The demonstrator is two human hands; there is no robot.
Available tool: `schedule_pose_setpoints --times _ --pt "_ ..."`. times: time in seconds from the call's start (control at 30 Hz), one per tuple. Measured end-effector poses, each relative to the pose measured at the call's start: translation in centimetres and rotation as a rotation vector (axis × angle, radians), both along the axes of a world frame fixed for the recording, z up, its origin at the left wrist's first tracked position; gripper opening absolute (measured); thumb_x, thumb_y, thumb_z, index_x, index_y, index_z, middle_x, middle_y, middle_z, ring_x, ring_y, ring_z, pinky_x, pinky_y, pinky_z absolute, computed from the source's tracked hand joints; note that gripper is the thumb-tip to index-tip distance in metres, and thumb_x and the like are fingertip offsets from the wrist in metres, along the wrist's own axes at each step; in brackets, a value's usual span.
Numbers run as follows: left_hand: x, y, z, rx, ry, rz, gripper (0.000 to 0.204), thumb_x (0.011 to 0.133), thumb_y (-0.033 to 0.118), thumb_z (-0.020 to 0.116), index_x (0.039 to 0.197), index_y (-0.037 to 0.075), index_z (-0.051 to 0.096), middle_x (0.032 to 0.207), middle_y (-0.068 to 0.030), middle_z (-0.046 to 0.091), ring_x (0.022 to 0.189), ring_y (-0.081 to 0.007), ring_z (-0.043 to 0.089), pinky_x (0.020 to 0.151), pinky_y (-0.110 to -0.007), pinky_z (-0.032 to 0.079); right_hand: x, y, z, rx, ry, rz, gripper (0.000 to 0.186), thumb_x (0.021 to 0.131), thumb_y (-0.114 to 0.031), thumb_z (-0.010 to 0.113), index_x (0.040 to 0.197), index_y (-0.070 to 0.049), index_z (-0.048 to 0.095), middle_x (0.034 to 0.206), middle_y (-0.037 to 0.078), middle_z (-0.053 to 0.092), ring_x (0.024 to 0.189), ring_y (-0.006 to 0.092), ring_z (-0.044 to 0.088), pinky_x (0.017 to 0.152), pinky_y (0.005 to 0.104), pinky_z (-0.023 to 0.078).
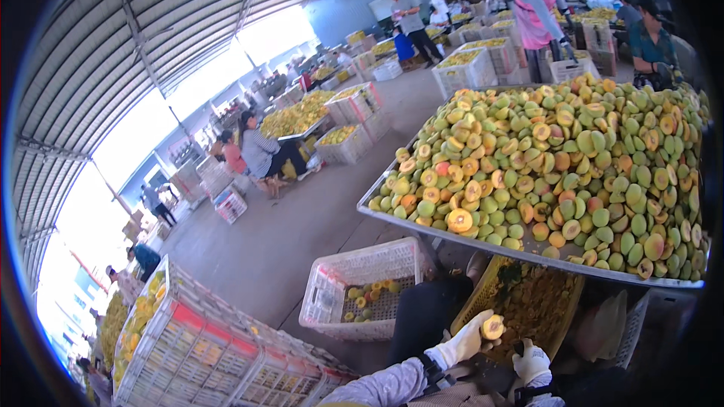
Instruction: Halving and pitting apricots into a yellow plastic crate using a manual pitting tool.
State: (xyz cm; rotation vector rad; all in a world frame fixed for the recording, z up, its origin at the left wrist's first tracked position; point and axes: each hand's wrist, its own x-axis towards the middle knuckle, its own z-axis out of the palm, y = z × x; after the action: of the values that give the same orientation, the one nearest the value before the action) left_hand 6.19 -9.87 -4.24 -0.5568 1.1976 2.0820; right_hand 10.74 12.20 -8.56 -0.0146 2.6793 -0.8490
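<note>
Fruit half (pixel 493 326), round, yellow-fleshed, brownish at the centre: showing its cut face above the scraps. White-gloved left hand (pixel 461 342), dark band at the wrist: its fingers are gripping the fruit half. White-gloved right hand (pixel 532 364): hanging near it, to the right and slightly lower; its fingers are curling, a dark tip is showing beside them, and from where I am standing I cannot tell whether they are gripping anything. Yellow plastic crate (pixel 475 298): standing beneath the hands, holding brown-orange scraps (pixel 537 300). Metal-edged tabletop (pixel 452 234): bearing a broad heap of green-and-yellow fruit (pixel 558 158), many pieces showing cut faces. White plastic lattice crate (pixel 323 286): standing left of the yellow crate on the grey floor (pixel 302 211), containing a few loose fruits (pixel 363 302). Stacked white crates with red bands (pixel 188 365): rising at far left. Seated person in a striped top (pixel 261 152): sitting beyond, near another fruit heap (pixel 298 114).
</note>
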Motion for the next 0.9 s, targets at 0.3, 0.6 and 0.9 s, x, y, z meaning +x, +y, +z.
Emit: schedule_pose_setpoints --times 0.3,0.6,0.9 --pt "1.8 0.6 -4.3 -0.161 -0.089 -0.041 0.039 0.101 0.048 0.048 0.119 0.016 0.061 0.107 -0.0013 0.069 0.084 -0.0162 0.065 0.07 -0.029 0.051 -0.3 0.1 -0.3 0.001 -0.042 -0.118 0.051 0.08 -0.033 0.07 0.117 0.0 0.057 0.102 0.024 0.07 0.1 0.0403 0.067 0.087 0.0483 0.053" --pt "2.4 -1.4 -12.2 -0.618 0.736 -0.217 0.042 0.102 0.041 0.051 0.125 0.007 0.059 0.111 -0.0087 0.067 0.1 -0.0215 0.062 0.086 -0.032 0.05 -0.9 -0.8 2.8 -0.209 -0.016 -0.149 0.049 0.085 -0.038 0.069 0.116 -0.002 0.058 0.108 0.026 0.067 0.106 0.0423 0.064 0.09 0.0491 0.051" --pt "3.1 1.7 -7.3 -0.458 0.519 -0.38 0.033 0.107 0.019 0.037 0.118 -0.002 0.061 0.109 -0.007 0.065 0.1 -0.0136 0.058 0.094 -0.026 0.045 -0.1 0.3 2.5 -0.236 -0.042 -0.171 0.048 0.085 -0.037 0.069 0.117 -0.003 0.058 0.11 0.024 0.067 0.108 0.0417 0.063 0.091 0.0486 0.05"
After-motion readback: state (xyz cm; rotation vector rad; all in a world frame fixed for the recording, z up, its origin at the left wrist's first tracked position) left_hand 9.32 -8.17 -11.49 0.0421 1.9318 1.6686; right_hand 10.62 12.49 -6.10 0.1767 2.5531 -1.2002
